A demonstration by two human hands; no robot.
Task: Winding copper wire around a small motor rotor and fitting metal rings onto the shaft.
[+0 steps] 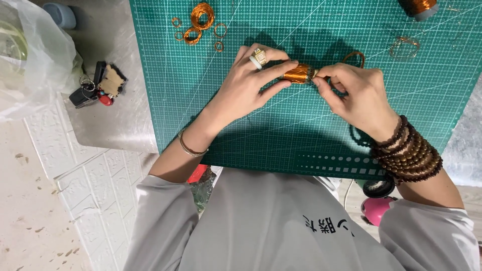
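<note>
Over a green cutting mat (301, 135), my left hand (248, 85) pinches a small spool of copper wire (297, 74) between thumb and fingers. It wears a ring, and a thin bangle sits on the wrist. My right hand (359, 95) holds the spool's right end with its fingertips, and a loop of copper wire (354, 55) rises behind that hand. Several strands of brown beads wrap my right wrist.
Several copper wire rings and coils (198, 22) lie at the mat's top left. A larger spool (419, 7) and a thin wire loop (404, 46) sit top right. A key bunch (98, 88) and a plastic bag (30, 55) are left of the mat.
</note>
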